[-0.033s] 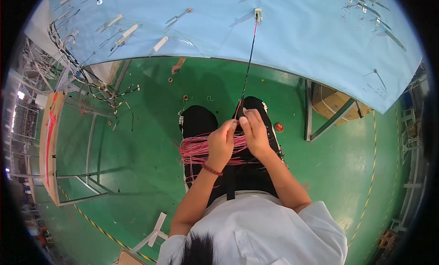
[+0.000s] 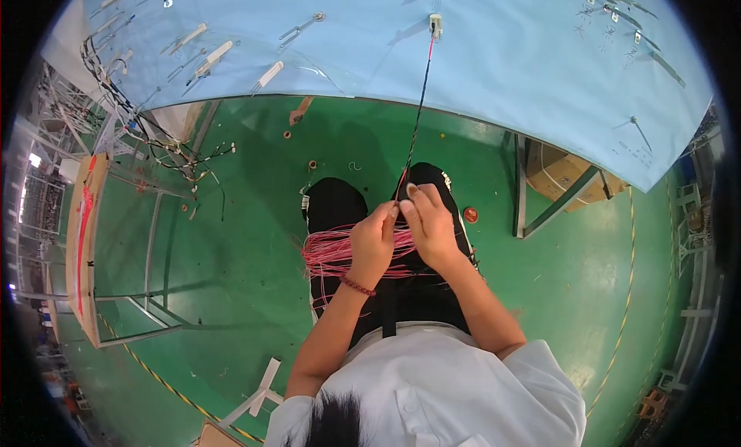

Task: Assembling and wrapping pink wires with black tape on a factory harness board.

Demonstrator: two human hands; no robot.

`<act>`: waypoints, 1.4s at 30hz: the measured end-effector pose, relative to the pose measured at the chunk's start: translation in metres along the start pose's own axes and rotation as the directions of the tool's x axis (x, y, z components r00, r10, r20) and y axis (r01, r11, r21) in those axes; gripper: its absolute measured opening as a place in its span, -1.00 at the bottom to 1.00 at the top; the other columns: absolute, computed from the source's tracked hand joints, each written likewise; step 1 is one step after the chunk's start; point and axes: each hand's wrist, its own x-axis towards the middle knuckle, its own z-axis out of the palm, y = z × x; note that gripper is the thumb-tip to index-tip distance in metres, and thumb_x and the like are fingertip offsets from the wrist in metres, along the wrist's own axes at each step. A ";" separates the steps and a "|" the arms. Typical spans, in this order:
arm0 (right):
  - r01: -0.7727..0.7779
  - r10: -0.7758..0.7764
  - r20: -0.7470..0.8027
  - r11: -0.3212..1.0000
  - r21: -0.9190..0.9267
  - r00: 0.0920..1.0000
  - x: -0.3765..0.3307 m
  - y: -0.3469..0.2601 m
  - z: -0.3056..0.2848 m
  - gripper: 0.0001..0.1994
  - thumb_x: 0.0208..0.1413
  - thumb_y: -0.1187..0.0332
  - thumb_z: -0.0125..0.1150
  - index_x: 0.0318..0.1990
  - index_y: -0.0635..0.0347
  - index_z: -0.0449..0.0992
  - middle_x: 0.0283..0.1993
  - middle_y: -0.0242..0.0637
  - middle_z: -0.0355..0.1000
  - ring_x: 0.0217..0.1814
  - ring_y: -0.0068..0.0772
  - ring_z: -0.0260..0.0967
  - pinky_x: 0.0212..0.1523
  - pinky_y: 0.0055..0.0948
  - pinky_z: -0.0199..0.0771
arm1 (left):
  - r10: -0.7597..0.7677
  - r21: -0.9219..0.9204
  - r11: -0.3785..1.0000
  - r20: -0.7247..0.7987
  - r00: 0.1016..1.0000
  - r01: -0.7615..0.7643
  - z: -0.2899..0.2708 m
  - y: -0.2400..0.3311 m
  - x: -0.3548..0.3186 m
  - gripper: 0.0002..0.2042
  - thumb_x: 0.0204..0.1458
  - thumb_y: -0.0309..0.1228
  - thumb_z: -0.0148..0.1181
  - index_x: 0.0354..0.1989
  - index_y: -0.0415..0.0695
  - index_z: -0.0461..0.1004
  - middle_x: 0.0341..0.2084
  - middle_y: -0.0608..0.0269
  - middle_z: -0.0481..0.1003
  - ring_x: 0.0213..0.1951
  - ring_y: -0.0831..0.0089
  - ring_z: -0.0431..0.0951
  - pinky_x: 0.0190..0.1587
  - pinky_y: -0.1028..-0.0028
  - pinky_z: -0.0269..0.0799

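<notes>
Some red/blk wire (image 2: 419, 111) pinched by L hand (image 2: 372, 245); R hand's (image 2: 431, 229) grip unclear, ends hidden.

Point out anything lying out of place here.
A round red object beside the right leg and a small brown ring near the left knee lie loose on the green floor, apparently dropped.

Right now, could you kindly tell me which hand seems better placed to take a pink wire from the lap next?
Probably the left hand, which sits nearer the bulk of the pink wires than the right hand does.
</notes>
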 end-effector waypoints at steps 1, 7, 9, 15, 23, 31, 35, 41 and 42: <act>0.095 -0.070 0.131 0.975 -0.200 0.989 0.007 -0.016 -0.007 -0.76 0.17 0.25 0.05 -0.18 0.26 0.39 -0.36 -0.17 0.31 -0.40 -0.23 0.35 -0.41 -0.37 0.33 | -0.005 0.002 1.000 -0.010 1.000 0.005 -0.001 -0.008 -0.002 -0.83 0.17 -0.36 -0.01 -0.22 -0.14 0.49 -0.54 0.03 0.49 -0.55 0.10 0.49 -0.53 0.32 0.34; -0.182 0.185 -0.005 0.966 -0.184 0.983 0.032 -0.030 -0.025 -0.77 0.12 0.27 0.10 -0.13 0.17 0.41 -0.43 -0.27 0.39 -0.49 -0.27 0.35 -0.38 -0.41 0.34 | 0.124 0.069 0.990 -0.043 0.991 -0.120 -0.003 0.000 -0.009 -0.84 0.15 -0.38 0.01 -0.22 -0.12 0.50 -0.54 0.03 0.48 -0.56 0.12 0.49 -0.54 0.31 0.33; -0.303 0.320 -0.021 0.915 0.267 0.947 0.035 0.017 -0.014 -0.80 0.18 0.32 0.02 -0.12 0.22 0.37 -0.33 -0.31 0.35 -0.34 -0.43 0.37 -0.33 -0.43 0.32 | 0.091 -0.046 0.995 -0.013 0.996 -0.091 -0.003 0.004 -0.010 -0.82 0.18 -0.36 -0.01 -0.22 -0.18 0.48 -0.72 0.10 0.32 -0.69 0.35 0.32 -0.59 0.41 0.19; -0.660 0.421 0.514 0.380 0.648 0.747 -0.003 0.032 0.019 -0.74 0.30 0.18 -0.17 -0.17 0.18 0.32 -0.14 -0.27 0.38 -0.10 -0.43 0.39 -0.15 -0.44 0.43 | 0.021 0.035 0.999 0.018 1.000 -0.021 -0.010 0.003 -0.016 -0.82 0.15 -0.35 0.01 -0.21 -0.13 0.50 -0.59 0.06 0.47 -0.61 0.16 0.45 -0.56 0.34 0.30; 0.081 -0.026 0.195 0.956 -0.281 0.981 -0.004 -0.036 -0.014 -0.80 0.10 0.28 0.11 -0.19 0.19 0.43 -0.25 -0.09 0.33 -0.27 -0.06 0.35 -0.27 -0.28 0.40 | 0.181 0.183 0.968 -0.021 0.983 -0.174 -0.010 -0.014 -0.026 -0.85 0.10 -0.44 0.05 -0.19 -0.11 0.47 -0.55 0.07 0.49 -0.55 0.12 0.49 -0.55 0.30 0.34; -0.474 0.473 0.119 0.768 0.431 0.873 0.013 0.014 -0.007 -0.75 0.22 0.28 -0.06 -0.04 0.22 0.30 -0.13 -0.32 0.35 -0.16 -0.43 0.34 -0.14 -0.47 0.36 | 0.114 0.032 0.993 -0.017 0.993 -0.114 -0.009 -0.003 -0.025 -0.87 0.11 -0.41 0.06 -0.21 -0.12 0.48 -0.53 0.09 0.51 -0.59 0.16 0.49 -0.57 0.34 0.32; -0.697 0.377 0.593 0.272 0.664 0.712 -0.012 0.028 0.017 -0.76 0.27 0.22 -0.10 -0.11 0.21 0.30 -0.03 -0.21 0.34 0.01 -0.37 0.34 -0.03 -0.40 0.35 | 0.044 0.002 0.999 0.013 0.999 -0.044 -0.012 -0.002 -0.026 -0.86 0.13 -0.40 0.05 -0.21 -0.13 0.49 -0.53 0.08 0.51 -0.61 0.19 0.46 -0.57 0.37 0.30; -0.522 0.375 0.374 0.712 0.470 0.848 -0.042 0.019 0.012 -0.79 0.27 0.25 -0.09 -0.17 0.22 0.34 -0.16 -0.28 0.38 -0.06 -0.37 0.38 -0.02 -0.39 0.37 | 0.081 -0.007 0.997 -0.028 0.996 -0.081 -0.013 -0.008 -0.027 -0.86 0.12 -0.44 0.05 -0.23 -0.18 0.49 -0.56 0.07 0.49 -0.58 0.20 0.47 -0.53 0.37 0.32; -0.256 0.213 0.201 0.943 0.215 0.956 -0.046 0.020 0.012 -0.78 0.22 0.26 0.00 -0.18 0.24 0.37 -0.20 -0.22 0.39 -0.20 -0.27 0.40 -0.10 -0.37 0.38 | 0.146 0.046 0.989 -0.078 0.986 -0.142 -0.010 -0.009 -0.028 -0.87 0.13 -0.45 0.04 -0.25 -0.21 0.49 -0.60 0.08 0.47 -0.58 0.25 0.46 -0.51 0.39 0.32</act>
